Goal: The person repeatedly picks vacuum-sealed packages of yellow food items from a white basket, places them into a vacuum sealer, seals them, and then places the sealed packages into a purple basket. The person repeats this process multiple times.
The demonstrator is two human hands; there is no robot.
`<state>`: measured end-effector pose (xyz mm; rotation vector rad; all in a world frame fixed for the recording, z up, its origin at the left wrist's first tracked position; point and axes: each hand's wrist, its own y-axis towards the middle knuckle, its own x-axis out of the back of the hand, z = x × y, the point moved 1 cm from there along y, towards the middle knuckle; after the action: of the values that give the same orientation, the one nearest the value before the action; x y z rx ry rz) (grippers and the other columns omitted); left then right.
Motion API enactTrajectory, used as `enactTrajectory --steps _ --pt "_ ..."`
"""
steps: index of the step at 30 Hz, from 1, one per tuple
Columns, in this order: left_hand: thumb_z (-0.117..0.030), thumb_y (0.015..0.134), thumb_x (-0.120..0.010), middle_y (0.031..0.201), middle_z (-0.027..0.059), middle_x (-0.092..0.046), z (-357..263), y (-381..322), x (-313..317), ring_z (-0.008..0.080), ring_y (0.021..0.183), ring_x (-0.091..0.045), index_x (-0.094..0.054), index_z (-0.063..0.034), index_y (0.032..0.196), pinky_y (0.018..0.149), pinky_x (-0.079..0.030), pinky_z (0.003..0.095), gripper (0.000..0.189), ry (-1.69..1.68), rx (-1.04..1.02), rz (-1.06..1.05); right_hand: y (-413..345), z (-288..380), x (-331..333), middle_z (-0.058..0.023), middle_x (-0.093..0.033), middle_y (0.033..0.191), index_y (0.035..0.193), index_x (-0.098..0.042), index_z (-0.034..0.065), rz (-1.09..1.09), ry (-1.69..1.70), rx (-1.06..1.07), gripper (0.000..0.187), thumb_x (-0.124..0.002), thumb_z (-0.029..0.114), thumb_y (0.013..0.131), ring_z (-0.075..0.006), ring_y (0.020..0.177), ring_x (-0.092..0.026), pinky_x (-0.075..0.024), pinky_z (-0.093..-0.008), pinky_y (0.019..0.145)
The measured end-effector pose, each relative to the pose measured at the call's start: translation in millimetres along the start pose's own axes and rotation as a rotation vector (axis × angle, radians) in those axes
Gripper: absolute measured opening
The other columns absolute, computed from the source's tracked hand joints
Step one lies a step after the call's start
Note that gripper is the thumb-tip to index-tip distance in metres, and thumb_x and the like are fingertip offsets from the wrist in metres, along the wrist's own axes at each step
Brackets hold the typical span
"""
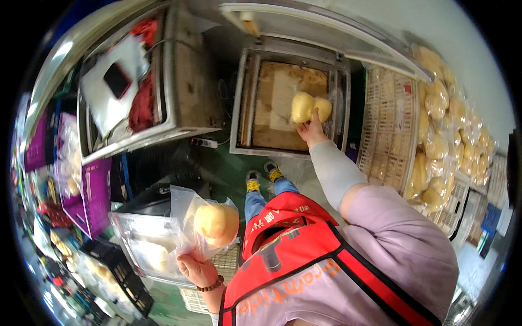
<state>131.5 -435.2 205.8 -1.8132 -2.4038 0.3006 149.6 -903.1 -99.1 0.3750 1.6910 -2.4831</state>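
My right hand (312, 131) grips a clear bag holding rounded, pale yellow produce (302, 106), which looks peeled. It is over the chamber of an open vacuum-packing machine (267, 118), whose brown, stained floor shows below. Whether the bag rests on that floor, I cannot tell. On the other side, my left hand (200, 269) pinches the edge of a clear plastic bag (181, 208). Inside that bag sits a thick yellow piece of produce (216, 224). Below the left hand's bag is a clear plastic bin (142, 240) with whitish contents that are hard to make out.
A second metal machine (189, 81) at left carries a white sheet, red cloth and a phone (117, 80). The raised lid (326, 34) arches behind the chamber. At right, a beige plastic crate (387, 122) adjoins stacked bagged produce (436, 142). A power strip (205, 142) lies between the machines.
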Motion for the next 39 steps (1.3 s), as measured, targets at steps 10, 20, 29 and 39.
enactTrajectory --steps 10,20,29,39 --pt "-0.029 0.093 -0.041 0.083 0.0066 -0.059 -1.0 34.0 -28.7 0.0123 0.076 -0.051 -0.058 0.0003 0.087 0.07 -0.04 0.0261 0.034 0.249 -0.064 0.297 -1.5 1.8 -15.4 -0.0007 -0.055 0.104 0.11 -0.05 0.0173 -0.176 0.145 0.136 0.044 -0.064 0.042 0.077 -0.0168 0.092 -0.052 -0.0444 -0.0323 0.076" --pt "-0.022 0.093 -0.044 0.08 0.0033 -0.058 -16.3 70.8 -99.9 0.009 0.073 -0.05 -0.058 0.0025 0.083 0.068 -0.041 0.024 0.03 0.272 -0.189 0.6 -229.5 -22.7 39.2 -0.0115 -0.056 0.107 0.115 -0.046 0.0014 0.352 0.117 0.298 0.044 -0.065 0.011 0.076 -0.0234 0.093 -0.059 -0.0509 -0.0378 0.078" --pt "-0.03 0.092 -0.039 0.099 0.0117 -0.056 -5.9 39.9 -235.9 0.0205 0.091 -0.051 -0.055 0.0044 0.098 0.083 -0.042 0.0327 0.038 0.359 -0.204 0.773 -390.4 116.0 246.6 -0.0092 -0.049 0.119 0.125 -0.038 0.005 0.356 -0.418 1.335 0.057 -0.064 0.022 0.077 -0.023 0.111 -0.047 -0.0385 -0.0381 0.095" --pt "-0.039 0.092 -0.038 0.108 0.0138 -0.051 46.9 -58.0 -341.1 0.0253 0.102 -0.047 -0.048 0.0028 0.112 0.089 -0.038 0.0392 0.047 0.358 -0.031 0.706 -461.8 351.3 625.5 -0.0063 -0.057 0.103 0.113 -0.048 0.0006 -0.485 0.187 1.401 0.038 -0.057 0.023 0.084 -0.0142 0.093 -0.056 -0.0458 -0.0284 0.079"
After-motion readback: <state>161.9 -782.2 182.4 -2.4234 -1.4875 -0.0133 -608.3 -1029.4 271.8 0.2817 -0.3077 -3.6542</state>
